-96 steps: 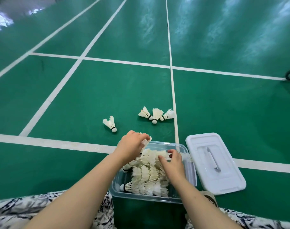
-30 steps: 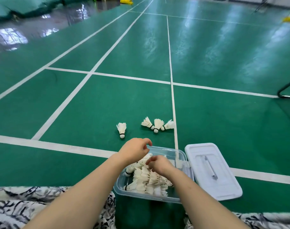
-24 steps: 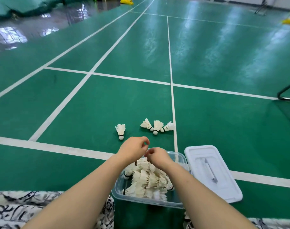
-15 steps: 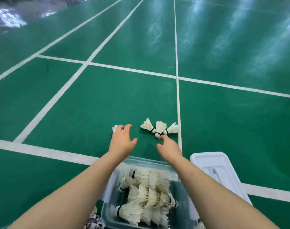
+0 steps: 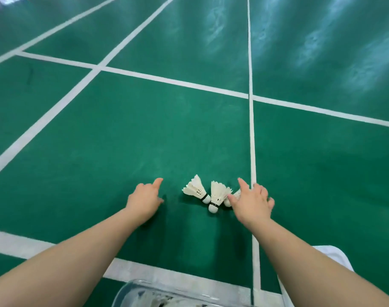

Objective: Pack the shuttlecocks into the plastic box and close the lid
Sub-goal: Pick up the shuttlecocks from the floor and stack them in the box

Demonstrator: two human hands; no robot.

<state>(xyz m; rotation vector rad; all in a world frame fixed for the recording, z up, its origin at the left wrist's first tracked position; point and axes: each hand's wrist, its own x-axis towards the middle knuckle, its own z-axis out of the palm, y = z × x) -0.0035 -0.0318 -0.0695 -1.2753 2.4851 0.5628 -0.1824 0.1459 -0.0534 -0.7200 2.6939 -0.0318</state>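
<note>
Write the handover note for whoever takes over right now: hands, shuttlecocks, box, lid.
Left hand: open, low over the court floor, holding nothing visible.
Right hand: open, on the rightmost of three shuttlecocks clustered on the floor.
Plastic box: open at the bottom edge, already holding shuttlecocks.
Lid: off, on the floor right of the box.
Left: collect the loose shuttlecocks, close the lid.

Both bare arms outstretched forward, left hand (image 5: pixel 144 201) and right hand (image 5: pixel 252 203) open, fingers spread.

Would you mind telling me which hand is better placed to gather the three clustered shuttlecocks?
Right hand: its fingers already touch the cluster of shuttlecocks; the left hand is apart.
</note>
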